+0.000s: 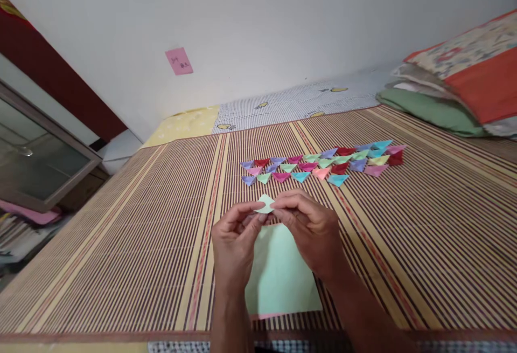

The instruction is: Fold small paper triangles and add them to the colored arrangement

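One small piece of pale green paper (266, 199) is pinched between the left hand (233, 242) and the right hand (315, 229), which meet near the middle of the view. The fingers on both sides are drawn in narrow: those of the left hand grip the paper's left corner, those of the right hand its right corner, with the thumbs close together at its lower edge. Its top comes to a blunt point that stands clear above the fingertips, facing away from the person. Below the paper, partly hidden by the hands and wrists, a large pale green sheet (283, 272) lies flat on the striped mat (141, 234), a strip of pink (262, 317) showing along its near edge. Just beyond the fingers, well within the mat, many folded papers (321, 172) lie in uneven rows, coloured blue, red, pink, green, yellow and turquoise. Past the mat's far edge run a yellow cloth (181, 124) and a checked cloth (283, 105) printed with fruit. An orange pillow (484, 89) rests on a green cushion (432, 110) to the right, and a pink note (179, 61) is on the wall (283, 19).
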